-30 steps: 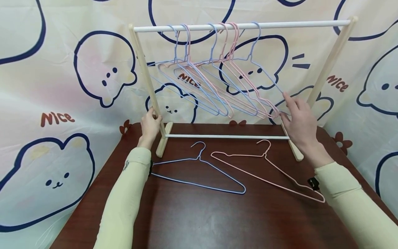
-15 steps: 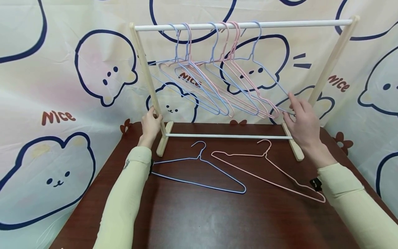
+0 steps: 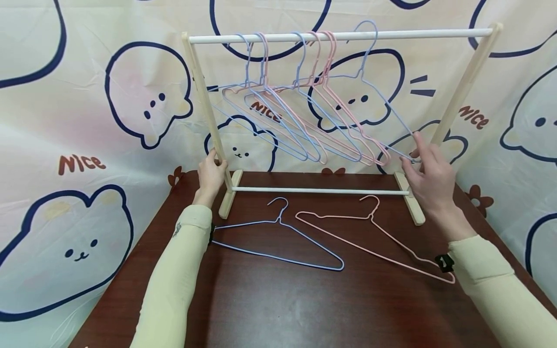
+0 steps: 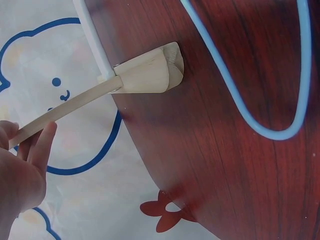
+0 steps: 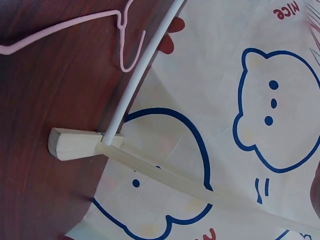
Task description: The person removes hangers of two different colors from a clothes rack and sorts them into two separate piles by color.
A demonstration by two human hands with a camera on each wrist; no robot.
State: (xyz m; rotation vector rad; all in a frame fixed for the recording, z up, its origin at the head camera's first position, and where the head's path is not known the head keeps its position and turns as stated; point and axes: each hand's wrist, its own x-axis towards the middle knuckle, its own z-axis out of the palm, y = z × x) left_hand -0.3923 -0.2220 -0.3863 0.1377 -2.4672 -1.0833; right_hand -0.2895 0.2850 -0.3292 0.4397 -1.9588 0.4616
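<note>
A cartoon-bear curtain [image 3: 87, 145] hangs as backdrop behind a dark wood table [image 3: 283, 304]. Along the table's far edge stands a small clothes rack [image 3: 339, 35]: white top rail, pale wooden uprights w/ feet, and a thin white lower bar.

Six wire hangers [image 3: 300, 121] hang bunched on the left half of the rail, blue and pink mixed. A seventh, a blue hanger [image 3: 370, 82], sits just right of the bunch; its hook rises above the rail rather than resting on it, so it looks lifted clear or nearly so.

The right hand [image 3: 428, 176] is near the rack's right upright, at the far right corner of the table. Thumb and fingers pinch the lower right tip of that blue hanger, other fingers loosely spread. The right wrist view shows only the rack foot and curtain, no fingers.

The left hand [image 3: 212, 175] is at the far left corner, fingers curled round the left upright [image 4: 65, 112] low down, holding the rack in place.

Two hangers lie flat on the table nearer the front: a blue one [image 3: 278, 241] left of centre, a pink one [image 3: 374, 239] toward the right edge, just apart from each other.

Judging progress: either two are already off w/ a third coming, or the reverse; the pics don't settle which. Most hangers are on the rail.
</note>
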